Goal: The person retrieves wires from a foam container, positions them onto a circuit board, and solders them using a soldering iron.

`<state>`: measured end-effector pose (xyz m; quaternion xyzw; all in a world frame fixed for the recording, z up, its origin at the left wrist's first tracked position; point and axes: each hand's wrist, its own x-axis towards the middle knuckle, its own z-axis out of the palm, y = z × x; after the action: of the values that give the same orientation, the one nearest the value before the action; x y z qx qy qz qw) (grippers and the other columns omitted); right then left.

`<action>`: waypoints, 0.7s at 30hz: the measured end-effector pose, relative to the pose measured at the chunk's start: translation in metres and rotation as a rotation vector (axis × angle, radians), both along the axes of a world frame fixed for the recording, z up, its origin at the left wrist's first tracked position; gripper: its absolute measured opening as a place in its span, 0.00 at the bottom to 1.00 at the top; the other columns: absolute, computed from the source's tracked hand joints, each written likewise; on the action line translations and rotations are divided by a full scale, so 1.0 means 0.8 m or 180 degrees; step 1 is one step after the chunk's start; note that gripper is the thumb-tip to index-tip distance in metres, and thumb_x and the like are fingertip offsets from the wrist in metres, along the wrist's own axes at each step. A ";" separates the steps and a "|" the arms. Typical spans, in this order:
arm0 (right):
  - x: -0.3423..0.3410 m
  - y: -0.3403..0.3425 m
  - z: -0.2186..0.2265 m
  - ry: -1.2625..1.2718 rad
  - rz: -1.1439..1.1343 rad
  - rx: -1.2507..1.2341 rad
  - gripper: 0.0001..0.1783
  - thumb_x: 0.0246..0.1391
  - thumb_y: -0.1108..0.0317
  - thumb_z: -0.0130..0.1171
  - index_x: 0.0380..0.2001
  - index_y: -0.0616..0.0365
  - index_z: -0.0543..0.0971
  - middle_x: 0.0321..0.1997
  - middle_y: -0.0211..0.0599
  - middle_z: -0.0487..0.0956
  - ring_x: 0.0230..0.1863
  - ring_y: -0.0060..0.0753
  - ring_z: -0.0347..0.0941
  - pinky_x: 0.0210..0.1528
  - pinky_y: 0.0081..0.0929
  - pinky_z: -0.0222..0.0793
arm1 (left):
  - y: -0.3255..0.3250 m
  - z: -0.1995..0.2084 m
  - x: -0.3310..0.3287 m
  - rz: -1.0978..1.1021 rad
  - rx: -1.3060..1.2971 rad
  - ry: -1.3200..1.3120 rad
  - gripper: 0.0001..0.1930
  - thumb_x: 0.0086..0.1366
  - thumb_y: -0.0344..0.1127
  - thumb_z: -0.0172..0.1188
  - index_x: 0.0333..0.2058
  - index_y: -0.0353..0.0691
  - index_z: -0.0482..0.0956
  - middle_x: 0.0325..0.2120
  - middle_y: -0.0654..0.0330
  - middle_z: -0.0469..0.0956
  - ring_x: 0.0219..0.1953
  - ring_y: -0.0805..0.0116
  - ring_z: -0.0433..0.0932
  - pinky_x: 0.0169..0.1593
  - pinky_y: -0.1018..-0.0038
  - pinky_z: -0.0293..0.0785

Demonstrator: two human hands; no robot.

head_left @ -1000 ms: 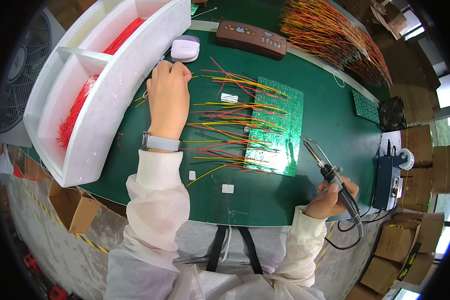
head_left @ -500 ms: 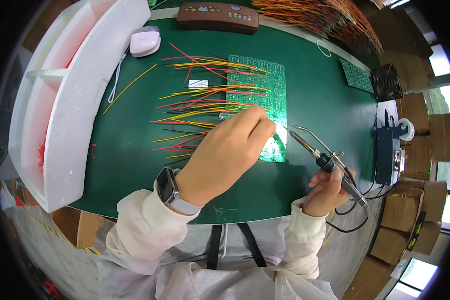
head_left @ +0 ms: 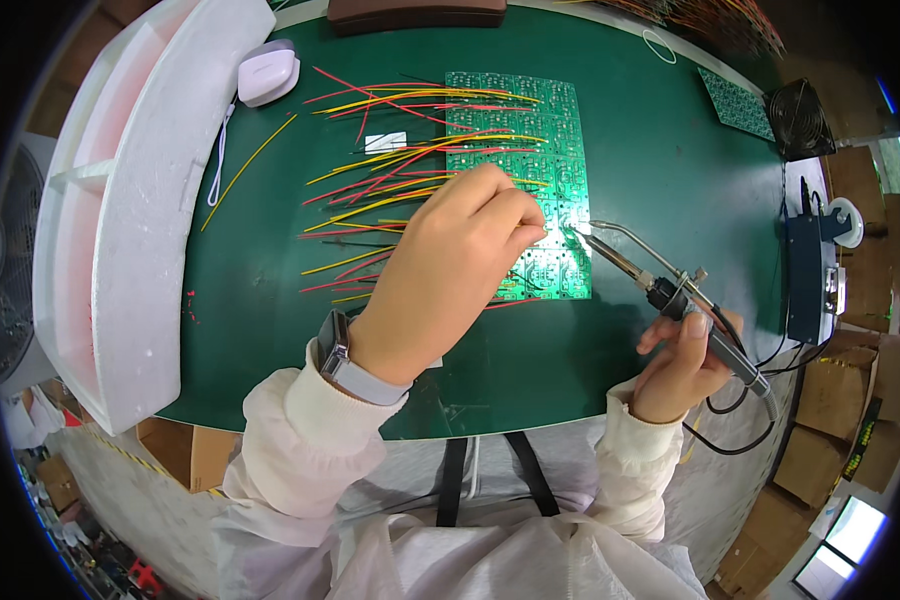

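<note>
Right hand (head_left: 680, 375) grips the soldering iron (head_left: 667, 297), right of centre: likely light, rigid, handle-only hold. Left hand (head_left: 458, 265) is pinched mid-frame, contents unclear; circuit board (head_left: 567, 180) probably stiff, edge-hold.

On the table (head_left: 670, 130), wires (head_left: 425, 146) overlap the circuit board (head_left: 558, 165) at nine o'clock, the foam box (head_left: 145, 230) beyond them; a second board (head_left: 736, 104) is at two, the soldering iron (head_left: 665, 297) at four.

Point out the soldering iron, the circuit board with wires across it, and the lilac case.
Soldering iron (head_left: 664, 296): head view, on its black collar.
Circuit board (head_left: 568, 175): head view, on its bare right side.
Lilac case (head_left: 268, 77): head view, on its front face.
</note>
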<state>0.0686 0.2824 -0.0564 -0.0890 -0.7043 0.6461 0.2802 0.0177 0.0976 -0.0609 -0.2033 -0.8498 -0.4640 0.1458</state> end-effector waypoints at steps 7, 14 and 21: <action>0.001 0.000 0.005 -0.0154 0.0129 -0.0100 0.14 0.48 0.64 0.55 0.26 0.63 0.64 0.13 0.35 0.67 0.10 0.23 0.64 0.12 0.17 0.61 | 0.001 -0.001 -0.003 -0.0086 -0.0141 0.0084 0.04 0.49 0.24 0.58 0.24 0.34 0.72 0.23 0.61 0.68 0.22 0.73 0.67 0.23 0.80 0.63; -0.002 0.002 0.004 -0.0161 0.0225 -0.0050 0.14 0.49 0.63 0.55 0.25 0.63 0.64 0.12 0.36 0.67 0.09 0.23 0.63 0.12 0.16 0.60 | 0.002 -0.004 -0.005 -0.0093 -0.0243 0.0106 0.04 0.48 0.22 0.59 0.24 0.34 0.72 0.23 0.61 0.68 0.22 0.73 0.67 0.23 0.80 0.63; -0.003 0.001 0.002 -0.0191 0.0170 0.0133 0.12 0.50 0.63 0.50 0.26 0.62 0.66 0.11 0.34 0.66 0.09 0.22 0.61 0.10 0.16 0.57 | 0.003 -0.004 -0.004 -0.0058 -0.0170 0.0136 0.05 0.46 0.22 0.59 0.23 0.35 0.72 0.22 0.62 0.69 0.22 0.73 0.67 0.22 0.80 0.62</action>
<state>0.0666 0.2828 -0.0551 -0.0836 -0.7279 0.6356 0.2435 0.0144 0.1001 -0.0645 -0.2247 -0.8567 -0.4380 0.1541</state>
